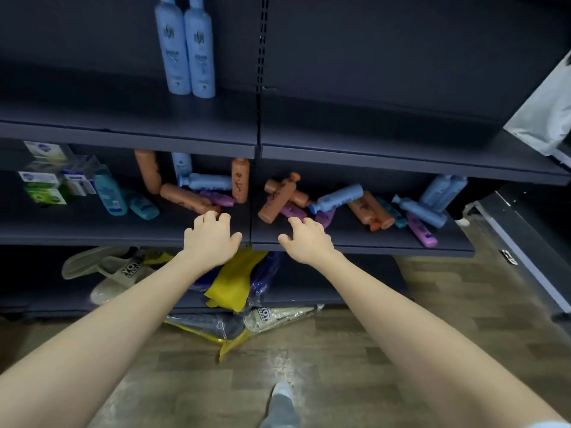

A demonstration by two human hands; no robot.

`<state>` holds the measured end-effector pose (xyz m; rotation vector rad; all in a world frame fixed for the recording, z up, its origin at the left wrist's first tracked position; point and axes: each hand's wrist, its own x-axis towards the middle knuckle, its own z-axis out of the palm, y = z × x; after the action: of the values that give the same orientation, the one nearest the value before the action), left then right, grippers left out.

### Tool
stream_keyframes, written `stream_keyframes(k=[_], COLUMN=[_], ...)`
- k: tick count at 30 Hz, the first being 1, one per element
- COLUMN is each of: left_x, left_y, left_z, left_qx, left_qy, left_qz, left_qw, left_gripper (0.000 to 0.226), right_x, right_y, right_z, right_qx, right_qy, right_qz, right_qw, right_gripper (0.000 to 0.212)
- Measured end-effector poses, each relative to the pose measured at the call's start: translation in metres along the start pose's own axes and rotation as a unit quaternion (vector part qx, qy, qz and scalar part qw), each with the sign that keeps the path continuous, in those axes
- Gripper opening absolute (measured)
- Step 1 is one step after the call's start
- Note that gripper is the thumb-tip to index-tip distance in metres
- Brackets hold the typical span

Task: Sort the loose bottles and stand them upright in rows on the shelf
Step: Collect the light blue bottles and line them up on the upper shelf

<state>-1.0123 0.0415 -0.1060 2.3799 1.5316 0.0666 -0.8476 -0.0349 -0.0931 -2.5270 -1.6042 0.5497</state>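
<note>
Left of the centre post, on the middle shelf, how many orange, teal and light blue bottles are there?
Orange bottles: 3
Teal bottles: 2
Light blue bottles: 2
Total: 7

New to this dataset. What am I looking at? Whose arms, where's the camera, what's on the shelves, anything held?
There is no machine here: a person works with bare hands. The one picture comes from a wide-angle camera worn on their head, looking forward and down, so both forearms come in from the bottom edge. The left hand and right hand reach toward the middle shelf with fingers loosely bent, and neither holds anything. On that shelf the loose bottles lie jumbled: orange, light blue, purple and teal. One orange bottle stands upright. Two light blue bottles stand side by side on the upper shelf. Small boxes sit at the far left.
</note>
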Motion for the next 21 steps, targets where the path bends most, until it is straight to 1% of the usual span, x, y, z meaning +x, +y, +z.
stream_keyframes(k=[8,12,21], left_x=[0.017,0.031,0.073], left_y=[0.044,0.078,0.163], left_z=[0.017,0.028,0.052], left_qx=[0.006,0.013,0.01], left_qy=[-0.016,-0.018,-0.028], left_qz=[0.012,0.019,0.023], left_qw=[1.0,1.0,0.999], left_gripper=[0.049,0.05,0.045], right_x=[0.006,0.019,0.054], right_y=[0.053,0.084,0.162], right_z=[-0.009,-0.021,-0.051], right_qx=[-0.002,-0.004,-0.004], right_qy=[-0.005,-0.006,-0.009], right_qz=[0.038,0.041,0.04], right_qw=[0.999,0.999,0.999], right_gripper=[0.05,0.047,0.049])
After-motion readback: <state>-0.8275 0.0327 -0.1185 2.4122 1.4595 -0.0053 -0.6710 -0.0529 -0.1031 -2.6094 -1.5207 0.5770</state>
